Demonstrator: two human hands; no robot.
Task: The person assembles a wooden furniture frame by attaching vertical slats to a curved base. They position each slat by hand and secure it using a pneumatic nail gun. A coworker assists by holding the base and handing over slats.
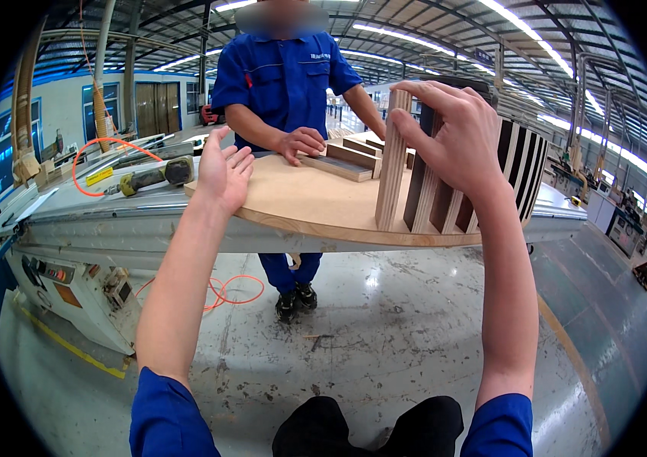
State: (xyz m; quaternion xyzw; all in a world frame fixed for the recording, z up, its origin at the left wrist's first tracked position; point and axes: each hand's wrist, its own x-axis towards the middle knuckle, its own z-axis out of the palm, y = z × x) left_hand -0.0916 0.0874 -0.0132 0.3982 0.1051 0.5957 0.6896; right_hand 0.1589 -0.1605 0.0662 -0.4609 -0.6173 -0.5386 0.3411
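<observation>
My left hand (224, 174) is at the left edge of a rounded tan board (285, 194), palm turned inward and fingers apart, holding nothing. At the right side of that board my right hand (460, 133) grips the top of an upright plywood strip (389, 186), the thumb on its near face and fingers over its upper end. Right behind and beside it stands a row of upright plywood strips (517, 164), some with dark faces, partly hidden by my hand and forearm.
Across the board a person in blue (282, 84) has a hand by flat wooden pieces (346, 161). A green power drill (157, 175) with an orange hose lies on the metal machine table (110, 221) at left. A control box (72, 286) sits below it.
</observation>
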